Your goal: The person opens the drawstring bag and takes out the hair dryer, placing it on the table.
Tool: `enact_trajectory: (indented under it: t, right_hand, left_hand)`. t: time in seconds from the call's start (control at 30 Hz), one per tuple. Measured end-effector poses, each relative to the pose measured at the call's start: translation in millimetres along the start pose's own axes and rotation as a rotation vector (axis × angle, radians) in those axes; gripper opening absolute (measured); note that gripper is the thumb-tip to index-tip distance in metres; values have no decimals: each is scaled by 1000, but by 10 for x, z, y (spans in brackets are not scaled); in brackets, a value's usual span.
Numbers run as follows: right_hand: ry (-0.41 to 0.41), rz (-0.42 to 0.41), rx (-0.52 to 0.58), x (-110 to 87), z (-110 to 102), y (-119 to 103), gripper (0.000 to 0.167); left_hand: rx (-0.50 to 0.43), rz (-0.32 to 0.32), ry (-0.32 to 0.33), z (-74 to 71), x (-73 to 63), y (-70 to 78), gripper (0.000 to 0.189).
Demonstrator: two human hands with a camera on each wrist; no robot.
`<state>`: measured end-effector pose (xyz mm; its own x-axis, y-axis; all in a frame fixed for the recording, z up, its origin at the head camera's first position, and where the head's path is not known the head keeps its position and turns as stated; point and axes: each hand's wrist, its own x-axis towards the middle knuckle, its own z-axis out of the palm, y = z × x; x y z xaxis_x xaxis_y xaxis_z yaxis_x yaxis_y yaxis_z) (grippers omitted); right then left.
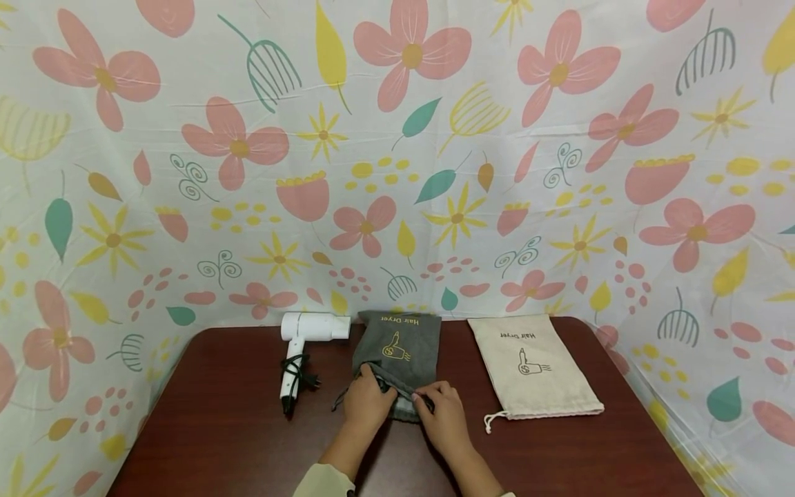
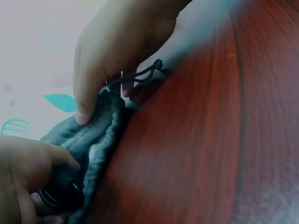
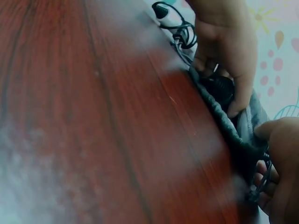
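Note:
A grey drawstring bag (image 1: 402,339) printed "Hair Dryer" lies on the table, its mouth toward me. My left hand (image 1: 368,402) grips the left side of the mouth. Under its fingers a black ribbed part (image 3: 219,88) shows inside the opening; what it belongs to is hidden. My right hand (image 1: 444,416) pinches the right side of the rim between thumb and fingers. A dark knotted drawstring (image 2: 147,72) hangs by that hand. Left of the bag lies a white hair dryer (image 1: 315,327), its black cord (image 1: 300,373) wound round the handle.
A cream drawstring bag (image 1: 528,366), also printed "Hair Dryer", lies flat on the right with its white cord toward me. All rests on a dark red wooden table (image 1: 217,428). A flower-patterned curtain (image 1: 385,172) hangs behind and around the table.

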<state>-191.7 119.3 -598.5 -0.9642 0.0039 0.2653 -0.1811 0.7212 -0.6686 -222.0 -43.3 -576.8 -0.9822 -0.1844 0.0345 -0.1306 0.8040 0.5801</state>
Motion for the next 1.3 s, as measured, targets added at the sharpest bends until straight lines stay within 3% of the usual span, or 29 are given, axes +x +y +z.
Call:
enact_trajectory:
  t: [0.23,0.47,0.8,1.0,1.3]
  right_hand:
    - [-31,44,67,0,-33,-8,37]
    - [3,99,149,44,-66,47,40]
    - [-58,172,273,154,-123,126,53]
    - [-78,224,368,228,-145,128,57]
    - [-104,288,419,249,-187,154,67]
  left_hand:
    - [-72,4,29,37,9,-100,83]
    - [-161,56,54,-7,-9,-167,79]
    - [-253,56,20,-51,-95,-233,80]
    - [-310,97,38,-43,-145,-305,75]
    - [-343,145,54,-96,-272,-321,69]
